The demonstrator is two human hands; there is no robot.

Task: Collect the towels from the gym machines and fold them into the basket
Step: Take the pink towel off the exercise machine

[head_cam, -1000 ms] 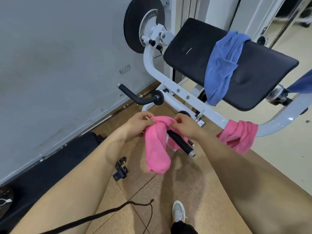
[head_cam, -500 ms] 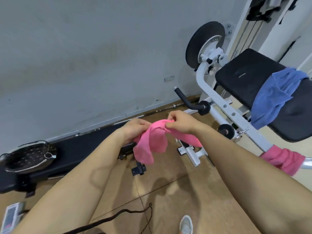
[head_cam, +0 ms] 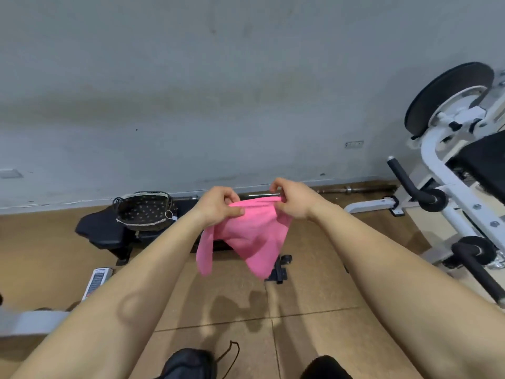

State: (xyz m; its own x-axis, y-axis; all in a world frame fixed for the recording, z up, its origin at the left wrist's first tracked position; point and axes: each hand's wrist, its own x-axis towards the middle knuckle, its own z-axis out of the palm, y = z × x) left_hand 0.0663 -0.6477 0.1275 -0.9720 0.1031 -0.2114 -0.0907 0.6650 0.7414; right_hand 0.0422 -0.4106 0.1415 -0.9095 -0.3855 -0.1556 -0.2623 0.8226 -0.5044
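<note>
I hold the pink towel (head_cam: 251,236) up in front of me, above the floor, with both hands on its top edge. My left hand (head_cam: 218,205) grips 1 end between thumb and curled fingers, and my right hand (head_cam: 292,201) pinches the other end. The rest hangs loose below in 2 drooping flaps, touching nothing.

It looks light and limp, a soft cloth that will sag wherever I don't support it. I judge the corners of that top edge are the place to hold, since from there I can stretch it flat and fold the halves together. A loose pinch could drop a corner.

The basket (head_cam: 144,212) sits on the black bench (head_cam: 101,231) by the wall, to my left and apart from the towel. The white gym machine (head_cam: 448,170) stands to my right.
</note>
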